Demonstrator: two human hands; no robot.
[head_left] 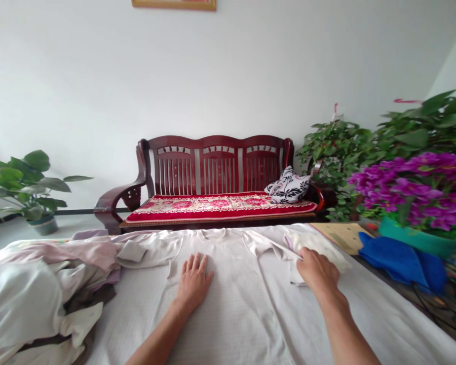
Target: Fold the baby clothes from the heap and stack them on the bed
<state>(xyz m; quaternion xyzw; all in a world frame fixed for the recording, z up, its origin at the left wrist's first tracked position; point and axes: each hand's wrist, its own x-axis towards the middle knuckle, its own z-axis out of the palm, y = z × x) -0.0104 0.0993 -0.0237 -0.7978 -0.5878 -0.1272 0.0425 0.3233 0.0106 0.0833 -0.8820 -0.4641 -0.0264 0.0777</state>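
A pale, long-sleeved shirt (pixel 228 294) lies spread on the white cloth (pixel 133 314) that covers the table, its neckline at the far edge. My left hand (pixel 193 279) rests flat on the shirt's chest, fingers extended. At the right, my right hand (pixel 318 268) is closed round the shirt's sleeve (pixel 277 244), which is drawn out to that side. Just behind my right hand lies a cream folded cloth (pixel 323 246), partly hidden by the hand. The other sleeve (pixel 148 257) reaches left towards a heap of clothes.
Rumpled clothes (pixel 23 299) pile up at the left. On the right sit a blue cloth (pixel 403 261), a tan board (pixel 340 235) and purple flowers in a teal planter (pixel 418 238). A wooden bench (pixel 216 167) stands beyond the table, with a potted plant (pixel 41 223) to its left.
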